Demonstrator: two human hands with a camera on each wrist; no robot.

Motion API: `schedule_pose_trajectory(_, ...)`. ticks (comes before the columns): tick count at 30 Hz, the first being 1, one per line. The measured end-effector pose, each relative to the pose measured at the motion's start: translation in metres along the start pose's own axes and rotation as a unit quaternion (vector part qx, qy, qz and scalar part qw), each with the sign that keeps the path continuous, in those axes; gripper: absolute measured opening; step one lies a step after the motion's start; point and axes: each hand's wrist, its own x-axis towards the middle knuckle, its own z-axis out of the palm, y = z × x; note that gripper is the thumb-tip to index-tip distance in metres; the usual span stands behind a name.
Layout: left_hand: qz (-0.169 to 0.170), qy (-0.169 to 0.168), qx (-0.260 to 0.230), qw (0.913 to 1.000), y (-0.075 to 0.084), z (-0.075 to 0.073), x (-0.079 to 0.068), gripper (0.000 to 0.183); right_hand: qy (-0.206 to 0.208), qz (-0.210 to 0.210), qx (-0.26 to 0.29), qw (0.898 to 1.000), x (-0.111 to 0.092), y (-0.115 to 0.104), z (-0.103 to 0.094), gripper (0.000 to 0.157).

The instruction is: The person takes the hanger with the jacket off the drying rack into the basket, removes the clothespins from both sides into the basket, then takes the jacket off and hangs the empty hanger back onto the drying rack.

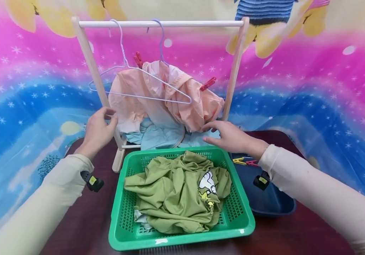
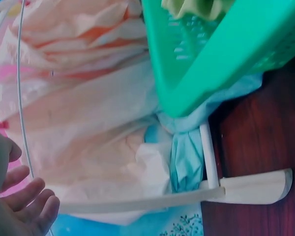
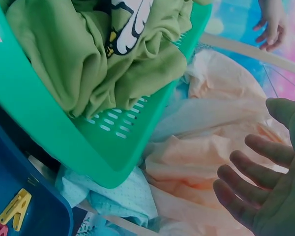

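My left hand [image 1: 97,131] hovers beside the left post of a small wooden rack [image 1: 161,23], fingers loosely bent and holding nothing. Just right of the basket's far corner, my right hand [image 1: 230,136] is spread near the lower edge of a peach garment [image 1: 131,88], also empty. That garment hangs from a purple hanger [image 1: 162,39], with red clothespins [image 1: 208,84] on its upper edges. In front of it, a bare white hanger [image 1: 147,96] hangs from the rail. An olive green shirt [image 1: 169,191] with a cartoon print lies crumpled in a green basket [image 1: 116,212].
A light blue cloth [image 1: 160,136] hangs low behind the basket. To the basket's right stands a dark blue bin [image 1: 268,202] holding yellow [image 1: 239,161] and pink clothespins [image 1: 252,163]. Everything stands on a dark wooden table [image 1: 90,212] before a patterned backdrop [image 1: 335,81].
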Motion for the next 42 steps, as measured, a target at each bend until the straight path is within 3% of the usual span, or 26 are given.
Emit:
schedule_pose_trajectory(6, -0.051, 0.047, -0.013, 0.9975, -0.008, -0.003, 0.018, 0.037, 0.034, 0.015, -0.007, 0.999, 0.004, 0.001, -0.009, 0.032)
schedule_pose_trajectory(11, -0.097, 0.097, -0.038, 0.9898, -0.008, -0.007, 0.033, 0.041, 0.097, 0.01, 0.004, 0.995, 0.007, 0.002, -0.014, 0.026)
schedule_pose_trajectory(13, -0.117, 0.102, -0.037, 0.9872, -0.008, -0.009, 0.039, 0.047, 0.127, 0.012, 0.008, 0.992, 0.009, 0.002, -0.017, 0.024)
schedule_pose_trajectory(16, -0.137, 0.082, -0.04, 0.9864, -0.009, -0.013, 0.047, 0.059, 0.168, 0.022, 0.006, 0.985, 0.012, 0.002, -0.021, 0.021)
schedule_pose_trajectory(18, -0.146, 0.052, -0.039, 0.9872, -0.009, -0.015, 0.051, 0.064, 0.192, 0.031, -0.001, 0.981, 0.015, 0.002, -0.024, 0.02)
schedule_pose_trajectory(24, -0.141, -0.016, -0.013, 0.9898, -0.008, -0.014, 0.06, 0.056, 0.233, 0.048, -0.015, 0.971, 0.027, 0.002, -0.029, 0.021)
schedule_pose_trajectory(28, -0.133, -0.02, 0.006, 0.9909, -0.007, -0.01, 0.061, 0.044, 0.225, 0.071, 0.008, 0.972, 0.035, 0.003, -0.032, 0.029)
schedule_pose_trajectory(36, -0.147, -0.015, 0.004, 0.989, -0.007, -0.002, 0.063, 0.04, 0.154, 0.113, 0.046, 0.981, 0.051, 0.003, -0.041, 0.066)
schedule_pose_trajectory(42, -0.147, -0.009, 0.009, 0.989, -0.01, 0.003, 0.065, 0.04, 0.094, 0.14, 0.038, 0.985, 0.06, 0.002, -0.042, 0.071)
